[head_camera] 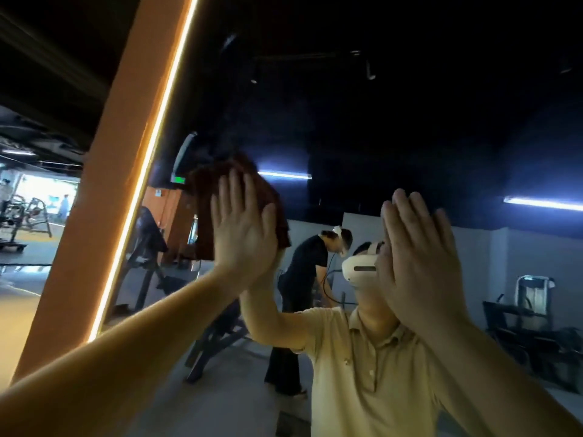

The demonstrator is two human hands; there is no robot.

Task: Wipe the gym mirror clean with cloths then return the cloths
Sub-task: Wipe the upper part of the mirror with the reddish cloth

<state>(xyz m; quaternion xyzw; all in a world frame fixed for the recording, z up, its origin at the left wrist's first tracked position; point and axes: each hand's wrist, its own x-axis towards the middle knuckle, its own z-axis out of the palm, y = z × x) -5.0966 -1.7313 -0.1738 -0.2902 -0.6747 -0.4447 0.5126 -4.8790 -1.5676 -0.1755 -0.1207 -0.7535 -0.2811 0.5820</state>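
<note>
The gym mirror [410, 121] fills most of the head view and reflects the dark gym. My left hand [243, 228] is raised with straight fingers and presses a brown cloth [214, 197] flat against the glass near the mirror's left edge. The cloth shows above and to the left of my palm. My right hand [419, 257] is held flat with fingers together at the glass further right, in front of my own reflection. No cloth shows under or around my right hand; whether one is hidden behind it I cannot tell.
An orange frame [94, 216] with a lit strip [151, 146] borders the mirror on the left. Beyond it the gym floor holds weight machines [22, 216]. The glass reflects a person in black [306, 269], a bench [220, 335] and equipment [530, 313].
</note>
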